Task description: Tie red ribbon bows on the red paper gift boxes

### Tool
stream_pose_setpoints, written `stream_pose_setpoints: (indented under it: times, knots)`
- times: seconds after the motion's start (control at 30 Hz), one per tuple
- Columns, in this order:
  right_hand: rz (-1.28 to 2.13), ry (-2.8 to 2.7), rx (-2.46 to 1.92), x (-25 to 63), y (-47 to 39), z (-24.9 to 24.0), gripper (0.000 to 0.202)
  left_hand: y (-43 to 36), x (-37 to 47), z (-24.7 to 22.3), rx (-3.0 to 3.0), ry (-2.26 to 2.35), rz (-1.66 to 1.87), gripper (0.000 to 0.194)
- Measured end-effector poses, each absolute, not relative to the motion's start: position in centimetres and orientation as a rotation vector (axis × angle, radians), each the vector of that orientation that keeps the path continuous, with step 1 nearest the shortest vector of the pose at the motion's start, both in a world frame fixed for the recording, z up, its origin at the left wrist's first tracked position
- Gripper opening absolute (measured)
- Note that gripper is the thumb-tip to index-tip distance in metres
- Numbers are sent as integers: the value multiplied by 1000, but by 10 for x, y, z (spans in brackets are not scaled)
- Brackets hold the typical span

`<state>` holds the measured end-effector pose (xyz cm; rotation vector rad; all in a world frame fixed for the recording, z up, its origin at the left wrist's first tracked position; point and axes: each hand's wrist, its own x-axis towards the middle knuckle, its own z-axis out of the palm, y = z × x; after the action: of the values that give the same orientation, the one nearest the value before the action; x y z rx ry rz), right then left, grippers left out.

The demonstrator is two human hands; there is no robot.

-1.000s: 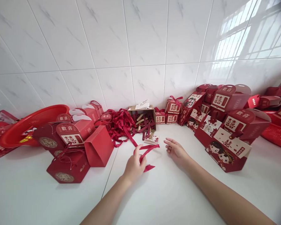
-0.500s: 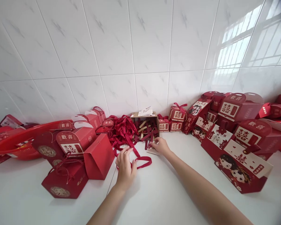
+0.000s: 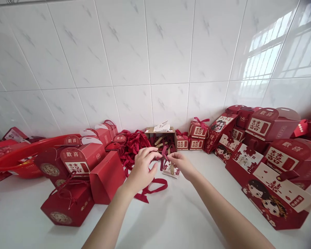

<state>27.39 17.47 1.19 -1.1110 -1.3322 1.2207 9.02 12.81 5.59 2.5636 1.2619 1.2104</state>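
Note:
My right hand (image 3: 182,166) is closed, thumb and finger pinching a short dark red strap (image 3: 165,151) in front of a small cardboard box (image 3: 150,130). Several dark red and gold straps lie jumbled in that box. My left hand (image 3: 144,167) reaches in from the left, its fingertips close to the strap and its thumb held apart; whether it touches is hard to see. Just below my right fingertips lies a printed card (image 3: 174,174) with a gold strap on it. Under and beyond my left hand, a loose dark red ribbon (image 3: 159,185) curls on the white tabletop (image 3: 155,221).
Left of the box is a heap of red ribbon (image 3: 138,141). Red gift boxes (image 3: 67,204) and a red plastic basket (image 3: 10,159) stand on the left. More printed gift boxes (image 3: 277,197) line the right. A white tiled wall (image 3: 168,41) rises behind.
My right hand has lifted a dark red strap from near the box. My left hand has moved up and right towards it, away from the loose ribbon. The view has shifted slightly.

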Motion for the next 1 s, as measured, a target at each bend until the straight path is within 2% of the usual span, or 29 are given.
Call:
stream_pose_setpoints:
  times: [0.1, 0.17, 0.4, 0.7, 0.83, 1.0]
  knots:
    - [1393, -1264, -852, 277, 148, 37, 39, 118, 104, 89, 2326, 1143, 1033, 27]
    - [1457, -1224, -741, 277, 134, 49, 39, 111, 112, 99, 2126, 1102, 1040, 22]
    - [1557, -1093, -472, 277, 99, 73, 25, 86, 122, 112, 1601, 853, 1086, 15]
    - [936, -1460, -468, 278, 65, 85, 13, 71, 133, 114, 1041, 507, 994, 14]
    - [679, -1640, -518, 283, 61, 87, 6, 73, 132, 111, 992, 413, 965, 17]
    - [458, -1698, -543, 288, 57, 92, 8, 73, 130, 112, 1065, 363, 935, 13]
